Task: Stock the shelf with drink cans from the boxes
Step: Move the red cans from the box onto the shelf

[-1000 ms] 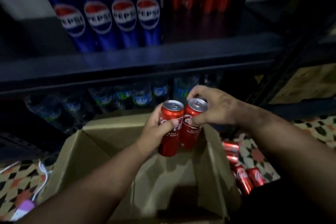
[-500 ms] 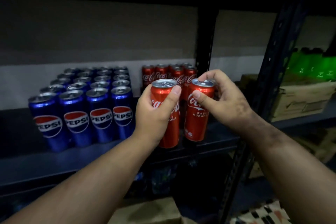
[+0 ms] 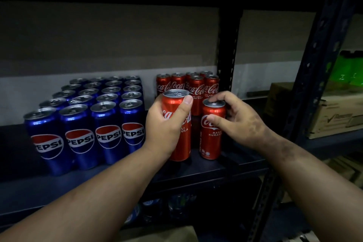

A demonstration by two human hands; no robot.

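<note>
on shelf (image 3: pixel 196 171) | left hand (image 3: pixel 163 129) grips coke can (image 3: pixel 181 143) | right hand (image 3: pixel 238 122) grips second can (image 3: pixel 211 139)

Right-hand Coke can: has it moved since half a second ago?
Yes. The can in the right hand has dropped relative to the stocked Coke cans, apparently onto the shelf.

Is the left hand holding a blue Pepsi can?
No, the left hand grips a red Coca-Cola can; the blue Pepsi cans stand untouched on the shelf.
</note>
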